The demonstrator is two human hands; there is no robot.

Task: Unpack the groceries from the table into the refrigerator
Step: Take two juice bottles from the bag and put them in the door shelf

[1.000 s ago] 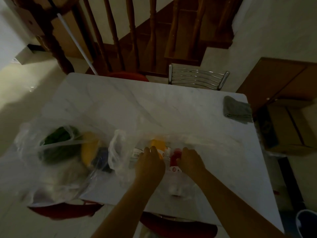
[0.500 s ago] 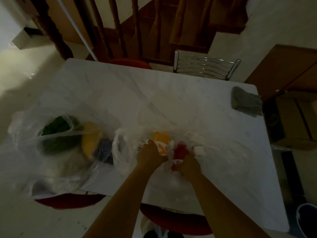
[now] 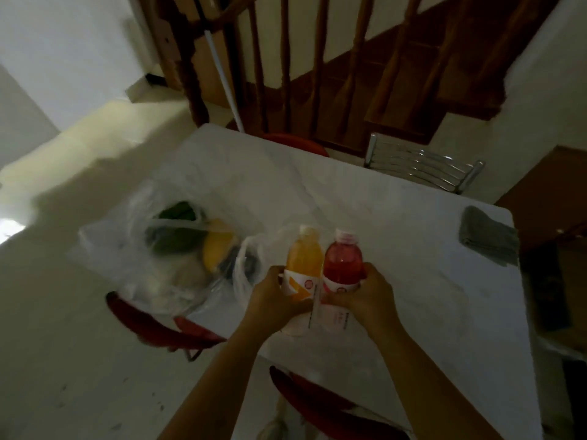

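My left hand (image 3: 272,296) grips an orange drink bottle (image 3: 303,262) and my right hand (image 3: 368,296) grips a red drink bottle (image 3: 343,263). Both bottles are upright, side by side and touching, lifted above the white marble table (image 3: 397,249). A third pale bottle or pack with a white label (image 3: 320,319) shows beneath them between my hands. To the left lies a clear plastic bag (image 3: 127,249) holding green vegetables (image 3: 174,227), a yellow fruit (image 3: 216,249) and a dark item. The refrigerator is out of view.
A grey folded cloth (image 3: 487,235) lies at the table's far right corner. Red chairs (image 3: 317,401) stand at the near edge, a chrome chair back (image 3: 422,166) at the far side. A wooden stair railing (image 3: 317,65) rises beyond. A wooden cabinet (image 3: 552,198) stands to the right.
My hands have pulled the orange and red bottles out of the bag and raised them upright. The view has swung up and to the left.
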